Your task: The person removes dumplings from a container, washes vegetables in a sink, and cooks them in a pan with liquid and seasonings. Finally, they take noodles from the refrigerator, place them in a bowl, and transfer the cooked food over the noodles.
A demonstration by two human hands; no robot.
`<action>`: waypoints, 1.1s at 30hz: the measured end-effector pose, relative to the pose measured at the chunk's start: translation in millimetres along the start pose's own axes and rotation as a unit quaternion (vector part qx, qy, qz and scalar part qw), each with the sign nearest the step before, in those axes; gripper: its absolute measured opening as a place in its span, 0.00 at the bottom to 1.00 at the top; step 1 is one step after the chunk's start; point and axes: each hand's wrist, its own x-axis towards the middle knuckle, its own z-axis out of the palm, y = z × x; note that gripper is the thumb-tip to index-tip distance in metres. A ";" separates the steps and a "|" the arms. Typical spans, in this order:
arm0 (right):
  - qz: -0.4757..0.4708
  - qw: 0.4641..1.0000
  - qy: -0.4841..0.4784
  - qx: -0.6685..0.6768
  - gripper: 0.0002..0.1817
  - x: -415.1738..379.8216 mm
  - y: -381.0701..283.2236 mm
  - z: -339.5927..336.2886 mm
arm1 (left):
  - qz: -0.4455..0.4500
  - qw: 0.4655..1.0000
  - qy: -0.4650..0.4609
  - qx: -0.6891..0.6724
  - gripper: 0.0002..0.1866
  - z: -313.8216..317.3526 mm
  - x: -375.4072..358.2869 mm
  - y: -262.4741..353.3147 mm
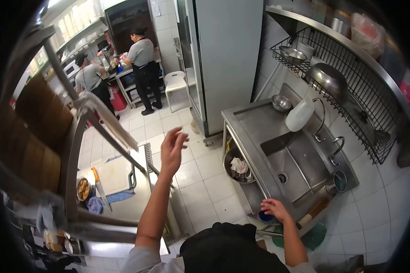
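My left hand (174, 146) is raised over the tiled floor, fingers loosely bent and apart, with nothing in them. My right hand (277, 210) hangs by the front edge of the steel sink counter (253, 125), its fingers spread and holding nothing. Just under it shows a small blue round object (265, 216). A metal bowl (247, 179) with a crumpled white item (238, 165) inside stands beneath the counter edge. To the left of my left arm, an orange-handled knife (97, 176) lies beside a white cutting board (114, 175).
A bowl of food (83, 188) and a blue cloth (95, 204) sit on the left table. A white jug (299, 115) and a small steel bowl (281, 103) rest by the sink. Above hangs a wire rack (353, 115). Two people (143, 53) stand at the far counter.
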 end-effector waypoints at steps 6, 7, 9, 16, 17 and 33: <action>0.019 0.999 0.017 0.043 0.16 26.5 6.1 32.4 | 0.083 0.970 -0.133 0.188 0.22 58.8 162.3 0.4; 0.021 0.999 0.005 0.038 0.15 42.9 3.0 31.9 | 0.095 0.970 -0.140 0.175 0.23 62.9 200.1 -13.1; -0.027 1.000 0.013 0.004 0.15 85.4 -15.8 25.8 | 0.074 0.977 -0.148 0.134 0.26 65.5 282.1 -38.4; -0.064 0.996 -0.041 -0.044 0.19 220.9 -170.8 46.6 | -0.004 0.981 -0.015 0.193 0.44 31.4 514.0 -62.3; -0.075 0.992 -0.075 -0.071 0.19 247.5 -188.6 59.3 | -0.008 0.978 0.014 0.207 0.46 25.5 541.3 -69.8; -0.160 0.903 -0.141 -0.372 0.22 447.4 -294.9 263.2 | 0.183 0.956 -0.086 0.212 0.33 42.8 680.6 -113.6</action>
